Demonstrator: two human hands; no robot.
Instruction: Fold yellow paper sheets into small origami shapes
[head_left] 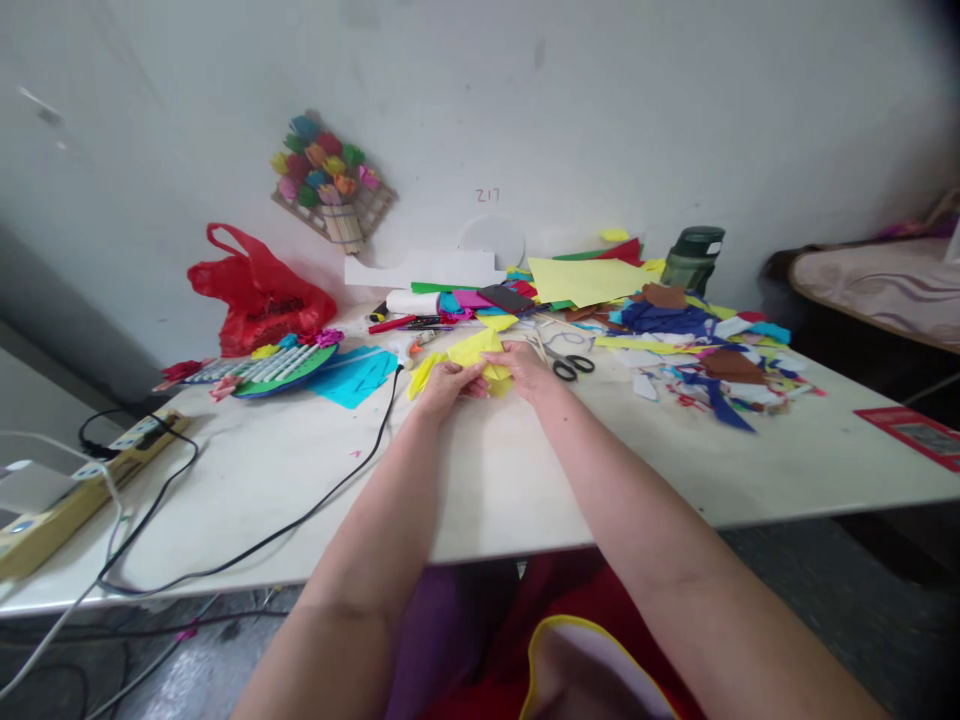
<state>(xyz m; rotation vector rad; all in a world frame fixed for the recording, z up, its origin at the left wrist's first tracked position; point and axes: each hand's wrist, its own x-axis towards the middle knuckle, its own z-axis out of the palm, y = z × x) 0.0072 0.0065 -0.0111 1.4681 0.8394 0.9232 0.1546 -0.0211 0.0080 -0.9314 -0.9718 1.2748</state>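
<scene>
Yellow paper [480, 358] pinched between left hand [448, 385] and right hand [525, 368], fingers closed on it, on white table [510, 470]; scissors [566, 362] just right.

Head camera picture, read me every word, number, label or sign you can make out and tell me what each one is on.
"217": faint handwritten number on the white wall, above the pale round disc.
Red card at the table's right edge: it carries print, too small to read.
Green bottle: pale label, blurred, unreadable.
Yellow paper held in the left hand and right hand: no writing visible.
</scene>
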